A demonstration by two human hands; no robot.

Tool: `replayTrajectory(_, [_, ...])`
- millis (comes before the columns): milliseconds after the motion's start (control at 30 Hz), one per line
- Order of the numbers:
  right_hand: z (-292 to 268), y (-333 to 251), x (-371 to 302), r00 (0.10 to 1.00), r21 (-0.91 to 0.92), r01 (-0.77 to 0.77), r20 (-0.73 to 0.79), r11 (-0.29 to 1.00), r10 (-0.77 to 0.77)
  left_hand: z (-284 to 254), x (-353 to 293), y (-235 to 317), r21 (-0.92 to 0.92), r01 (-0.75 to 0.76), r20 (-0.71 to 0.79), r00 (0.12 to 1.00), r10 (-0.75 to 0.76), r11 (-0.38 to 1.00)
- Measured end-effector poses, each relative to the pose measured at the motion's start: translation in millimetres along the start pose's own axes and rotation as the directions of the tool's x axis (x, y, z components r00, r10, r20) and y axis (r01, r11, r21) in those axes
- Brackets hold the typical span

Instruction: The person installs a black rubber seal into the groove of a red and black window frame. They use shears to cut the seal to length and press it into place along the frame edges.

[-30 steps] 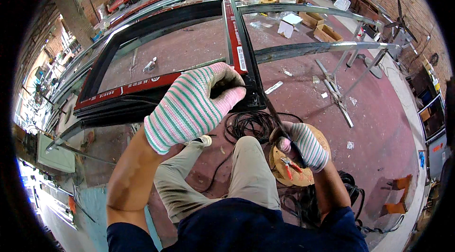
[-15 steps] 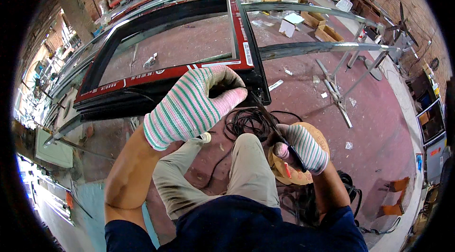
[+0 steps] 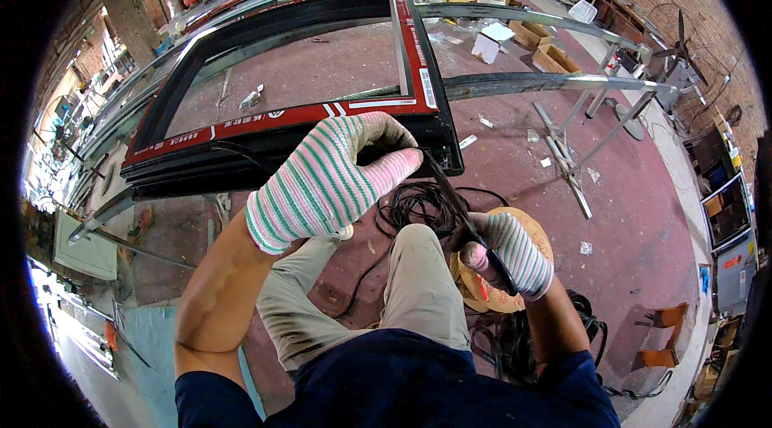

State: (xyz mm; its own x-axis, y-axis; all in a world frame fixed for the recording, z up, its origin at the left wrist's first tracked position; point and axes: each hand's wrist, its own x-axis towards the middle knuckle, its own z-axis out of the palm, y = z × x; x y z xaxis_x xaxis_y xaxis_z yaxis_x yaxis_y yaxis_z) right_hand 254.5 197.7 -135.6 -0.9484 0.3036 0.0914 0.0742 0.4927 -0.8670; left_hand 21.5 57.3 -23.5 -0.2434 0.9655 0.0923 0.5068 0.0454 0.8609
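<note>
A dark window frame point(image 3: 425, 78) with red protective film lies across metal rails in front of me. My left hand point(image 3: 342, 174), in a pink, white and green striped glove, is closed at the frame's near right corner, thumb against fingers. From its fingertips a black rubber strip point(image 3: 447, 187) slants down to my right hand point(image 3: 511, 253), which is gloved the same way and wrapped round it. The strip's lower end curves out below the right thumb. What lies inside the left fingers is partly hidden.
Metal rails point(image 3: 555, 85) on legs extend to the right. Coiled black cable point(image 3: 418, 209) lies on the red floor, and a round cardboard-coloured spool point(image 3: 531, 228) is under my right hand. Open cardboard boxes point(image 3: 555, 59) stand behind the rails; a fan point(image 3: 680, 48) is at the right wall.
The view has shifted slightly. Both hands keep nearly the same places, with the black rubber strip still stretched between them at the frame's corner.
</note>
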Motion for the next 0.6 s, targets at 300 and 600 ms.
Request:
replayTrajectory(300, [7,1,1,0.997,0.007,0.024,-0.077,1.000,-0.024,0,1,-1,0.000,0.003,0.013,1.000,-0.003,1.000])
replayTrajectory(600, [13,6,1,0.987,0.010,0.039,-0.154,0.999,-0.037,0,4,-4,-0.012,-0.002,0.039,0.999,0.003,1.000])
